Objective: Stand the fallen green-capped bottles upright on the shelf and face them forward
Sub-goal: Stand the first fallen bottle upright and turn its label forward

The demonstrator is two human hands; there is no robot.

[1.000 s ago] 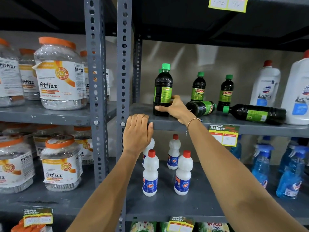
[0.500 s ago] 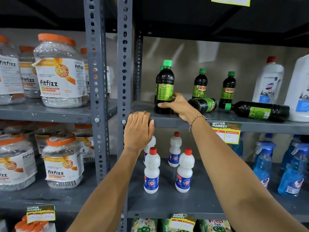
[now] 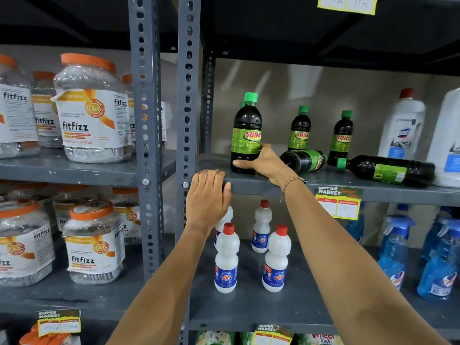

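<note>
A dark green-capped bottle stands upright at the left of the grey shelf, its label turned towards me. My right hand grips its base. My left hand rests flat on the shelf's front edge, holding nothing. Two more green-capped bottles stand upright further back, one in the middle and one to its right. One fallen bottle lies with its bottom towards me just right of my hand. Another fallen bottle lies sideways, cap pointing left. A further green cap peeks out behind the held bottle.
White cleaner bottles stand at the shelf's right end. Red-capped white bottles and blue spray bottles fill the shelf below. Orange-lidded jars crowd the left rack, past the grey uprights. A price tag hangs from the shelf edge.
The upright bottle in my right hand has been turned, so its label now faces forward. My left hand has stayed on the shelf edge.
</note>
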